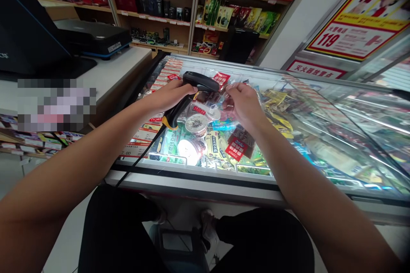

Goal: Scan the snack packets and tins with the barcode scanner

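My left hand [176,94] is closed around a black and yellow barcode scanner [200,81], with the thumb near its head; most of the fingers are hidden. From the handle a black cord runs down over the freezer's front edge. My right hand [245,104] pinches the edge of a clear plastic packet with a red label [221,79], close to the scanner's head. What the packet contains is hard to make out. Beneath both hands are round tubs [196,124] and a dark packet with a red label [237,148], seen in the glass-topped freezer [198,179].
At left a counter [118,66] bears a scale [92,36] and a dark screen [25,21]. Shelves [153,15] of boxed and bagged goods stand behind. Coloured packets fill the freezer's right side. My legs and a stool [177,243] are below its front edge.
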The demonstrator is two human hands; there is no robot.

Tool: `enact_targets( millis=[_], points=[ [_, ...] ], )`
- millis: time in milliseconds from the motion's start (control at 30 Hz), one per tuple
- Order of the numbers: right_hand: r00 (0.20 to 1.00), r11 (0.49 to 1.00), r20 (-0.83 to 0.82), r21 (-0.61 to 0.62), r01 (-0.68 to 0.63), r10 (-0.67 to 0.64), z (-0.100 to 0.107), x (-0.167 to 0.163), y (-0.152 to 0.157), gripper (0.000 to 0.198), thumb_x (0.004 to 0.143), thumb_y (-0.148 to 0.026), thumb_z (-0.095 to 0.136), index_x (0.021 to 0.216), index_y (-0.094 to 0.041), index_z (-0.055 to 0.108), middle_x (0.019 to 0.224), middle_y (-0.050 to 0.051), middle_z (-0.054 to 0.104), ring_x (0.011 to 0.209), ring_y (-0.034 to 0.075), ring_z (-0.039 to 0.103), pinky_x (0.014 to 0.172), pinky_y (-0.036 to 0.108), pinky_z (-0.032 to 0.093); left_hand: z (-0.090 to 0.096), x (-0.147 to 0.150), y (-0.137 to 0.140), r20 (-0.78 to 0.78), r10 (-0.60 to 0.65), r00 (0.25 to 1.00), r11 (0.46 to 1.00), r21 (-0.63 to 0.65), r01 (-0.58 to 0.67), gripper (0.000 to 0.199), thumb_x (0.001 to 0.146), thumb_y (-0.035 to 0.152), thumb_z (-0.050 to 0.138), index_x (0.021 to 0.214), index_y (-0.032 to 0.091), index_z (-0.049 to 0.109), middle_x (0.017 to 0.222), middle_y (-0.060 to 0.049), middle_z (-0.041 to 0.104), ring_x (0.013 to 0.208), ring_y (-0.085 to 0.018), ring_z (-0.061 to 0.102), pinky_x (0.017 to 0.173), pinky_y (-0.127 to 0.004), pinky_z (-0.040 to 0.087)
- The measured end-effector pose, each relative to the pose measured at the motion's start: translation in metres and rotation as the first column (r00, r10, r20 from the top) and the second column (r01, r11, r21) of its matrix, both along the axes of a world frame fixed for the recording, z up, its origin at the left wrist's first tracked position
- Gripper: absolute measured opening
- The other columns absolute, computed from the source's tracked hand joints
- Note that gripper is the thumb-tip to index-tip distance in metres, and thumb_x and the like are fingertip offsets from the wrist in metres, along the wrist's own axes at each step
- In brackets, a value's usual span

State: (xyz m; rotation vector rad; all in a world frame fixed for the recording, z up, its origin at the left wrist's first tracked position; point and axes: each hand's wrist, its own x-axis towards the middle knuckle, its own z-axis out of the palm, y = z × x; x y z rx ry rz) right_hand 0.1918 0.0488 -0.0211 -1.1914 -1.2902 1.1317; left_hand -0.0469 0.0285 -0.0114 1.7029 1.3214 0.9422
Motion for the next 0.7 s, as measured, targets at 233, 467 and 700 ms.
enact_targets(
  millis=[233, 467, 700],
  points=[
    [0.989, 0.991, 0.091, 0.062, 0.115, -0.12, 0.009, 0.019, 0.01, 0.013, 0.094, -0.024, 0.061, 0.084, -0.024, 0.052, 0.069, -0.004, 0.054, 0.053, 0.009, 0.057, 0.055, 0.023, 0.055, 0.007, 0.007, -0.009, -0.013, -0.043, 0.999, 0.986, -0.161, 0.041, 0.044, 0.083, 0.057, 0.056, 0.102, 0.019, 0.068, 0.102, -0.012, 0.075, 0.088, -0.027, 0.067, 0.069, -0.036, 0.049],
    [0.981, 0.99, 0.134, 0.04, 0.132, -0.137, 0.007, 0.023, 0.015, 0.009, 0.094, -0.023, 0.059, 0.087, -0.024, 0.053, 0.071, -0.002, 0.054, 0.056, 0.011, 0.058, 0.058, 0.025, 0.057, 0.011, 0.011, -0.016, -0.018, -0.056, 0.998, 0.985, -0.165, 0.052, 0.044, 0.083, 0.056, 0.055, 0.099, 0.017, 0.067, 0.095, -0.013, 0.074, 0.084, -0.025, 0.066, 0.067, -0.035, 0.048],
    [0.932, 0.982, 0.336, 0.175, 0.077, -0.133, 0.006, 0.037, 0.023, 0.013, 0.097, -0.03, 0.054, 0.085, -0.024, 0.052, 0.072, -0.001, 0.052, 0.057, 0.012, 0.054, 0.053, 0.024, 0.047, 0.012, 0.004, -0.01, -0.034, -0.067, 0.997, 0.992, -0.112, 0.063, 0.048, 0.086, 0.056, 0.054, 0.11, 0.017, 0.069, 0.099, -0.012, 0.073, 0.09, -0.028, 0.069, 0.075, -0.038, 0.053]
  ],
)
